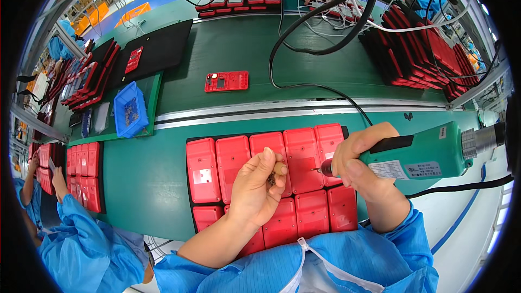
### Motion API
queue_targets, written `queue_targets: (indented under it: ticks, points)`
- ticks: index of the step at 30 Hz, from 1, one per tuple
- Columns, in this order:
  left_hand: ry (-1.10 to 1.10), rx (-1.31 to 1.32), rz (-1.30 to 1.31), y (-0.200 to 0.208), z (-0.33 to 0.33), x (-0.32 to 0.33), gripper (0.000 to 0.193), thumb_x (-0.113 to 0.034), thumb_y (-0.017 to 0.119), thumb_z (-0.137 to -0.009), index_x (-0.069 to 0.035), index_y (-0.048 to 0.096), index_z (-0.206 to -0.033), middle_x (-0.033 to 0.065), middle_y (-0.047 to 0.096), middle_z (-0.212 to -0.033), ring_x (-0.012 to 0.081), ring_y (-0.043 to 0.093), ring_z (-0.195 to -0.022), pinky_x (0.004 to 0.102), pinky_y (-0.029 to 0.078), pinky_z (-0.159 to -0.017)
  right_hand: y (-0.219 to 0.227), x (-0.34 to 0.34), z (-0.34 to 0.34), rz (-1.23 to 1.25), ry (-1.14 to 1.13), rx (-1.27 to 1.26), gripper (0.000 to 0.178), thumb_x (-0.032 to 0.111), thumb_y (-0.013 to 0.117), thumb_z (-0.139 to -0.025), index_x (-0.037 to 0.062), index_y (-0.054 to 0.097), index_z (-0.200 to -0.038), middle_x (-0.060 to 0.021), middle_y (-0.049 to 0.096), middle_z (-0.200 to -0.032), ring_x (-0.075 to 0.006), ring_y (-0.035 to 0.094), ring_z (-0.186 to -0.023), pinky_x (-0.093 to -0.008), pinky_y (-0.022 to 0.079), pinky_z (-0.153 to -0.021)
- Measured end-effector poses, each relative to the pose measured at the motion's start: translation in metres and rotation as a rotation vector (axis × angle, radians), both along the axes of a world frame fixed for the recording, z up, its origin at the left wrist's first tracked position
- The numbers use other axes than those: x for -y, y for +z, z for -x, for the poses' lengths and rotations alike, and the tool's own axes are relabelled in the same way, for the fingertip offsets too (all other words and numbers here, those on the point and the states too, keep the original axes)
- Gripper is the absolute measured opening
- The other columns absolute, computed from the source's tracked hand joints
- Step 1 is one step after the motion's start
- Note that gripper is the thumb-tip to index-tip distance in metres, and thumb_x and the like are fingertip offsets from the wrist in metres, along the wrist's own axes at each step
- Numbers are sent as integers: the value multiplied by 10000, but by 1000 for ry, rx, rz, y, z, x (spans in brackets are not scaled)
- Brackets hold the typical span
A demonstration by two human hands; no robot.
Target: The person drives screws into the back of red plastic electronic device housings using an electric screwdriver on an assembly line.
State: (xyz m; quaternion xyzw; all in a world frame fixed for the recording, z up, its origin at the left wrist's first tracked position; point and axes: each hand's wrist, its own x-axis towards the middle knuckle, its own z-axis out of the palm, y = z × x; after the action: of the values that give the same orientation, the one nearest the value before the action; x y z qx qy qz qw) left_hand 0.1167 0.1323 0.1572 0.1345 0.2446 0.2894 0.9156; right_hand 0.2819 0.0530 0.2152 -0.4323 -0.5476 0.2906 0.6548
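My right hand is wrapped round a green electric screwdriver, held sideways with its bit pointing left. The bit hovers over the red plastic housings, close to my left hand. That hand is palm up with its fingers curled, cupping a small cluster of screws. Beneath both hands, several red housings lie in two rows on a black tray. Some of the near row is hidden by my left forearm and sleeves.
A blue bin of small parts stands at the left. Beyond the metal rail, one red housing lies on the green belt. Black trays with red housings are stacked at right. Black cables hang overhead. A co-worker's blue sleeve is at left.
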Motion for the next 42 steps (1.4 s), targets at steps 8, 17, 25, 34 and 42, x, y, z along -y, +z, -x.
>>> queue_targets:
  ticks: [8,17,25,34,42]
  points:
    - [-36,-20,23,3,-3,2,227,-208,433,-899,-14,541,-944,32,544,-752,70,464,-572,149,347,-431,6,-1,7,65,-13,43,223,-11,642,-688,12,480,-841,-36,523,-602,-84,479,-487,-212,360,-420]
    - [-43,46,29,-1,-1,1,204,-211,439,-897,-28,530,-886,42,544,-762,73,467,-578,152,334,-423,-7,-11,11,33,-62,11,204,-21,625,-703,30,458,-808,-34,519,-612,-71,462,-486,-211,357,-430]
    - [-6,31,8,3,-2,3,212,-199,440,-897,-15,533,-947,45,549,-785,75,470,-600,153,340,-434,-14,-10,11,69,-24,40,197,-1,612,-718,42,433,-788,-18,506,-619,-71,465,-531,-215,364,-480]
    - [-59,-10,-104,1,-1,9,159,-118,457,-876,-20,529,-978,72,584,-873,84,504,-641,143,354,-440,-16,-2,7,27,56,274,148,27,587,-726,51,463,-806,-7,486,-626,-76,459,-527,-225,358,-474]
    - [-142,6,-62,0,-2,12,134,-164,479,-876,-43,537,-881,91,591,-901,90,559,-698,145,381,-447,39,21,23,-407,96,-236,205,22,552,-767,80,387,-875,-47,469,-588,-125,453,-445,-300,423,-491]
